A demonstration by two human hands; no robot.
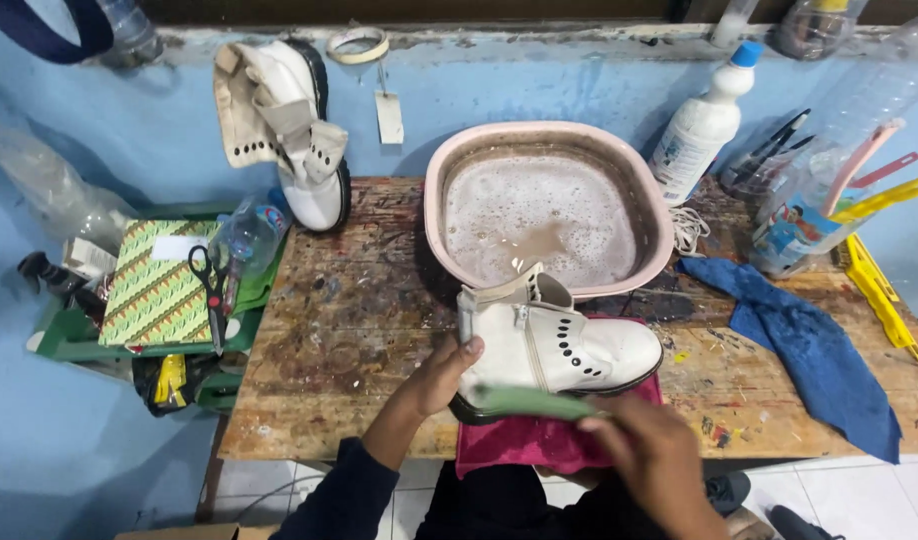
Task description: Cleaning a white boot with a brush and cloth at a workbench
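Note:
A white ankle boot (564,345) with black eyelets and a black sole lies on its side on a magenta towel (524,440) at the table's front edge. My left hand (441,375) grips the boot's heel end. My right hand (649,450) holds a green brush or sponge (534,402), blurred, against the boot's sole edge. Just behind the boot stands a pink basin (651,215) of soapy water. A second white boot (299,130) leans upright against the blue wall at the table's back left.
A blue cloth (809,345) drapes over the worn wooden table (349,330) at right. A white bottle with blue cap (701,125), a jar of brushes (814,215) and yellow tools (884,290) stand at back right. Black scissors (211,290), a plastic bottle (247,235) and a patterned box (159,285) lie left.

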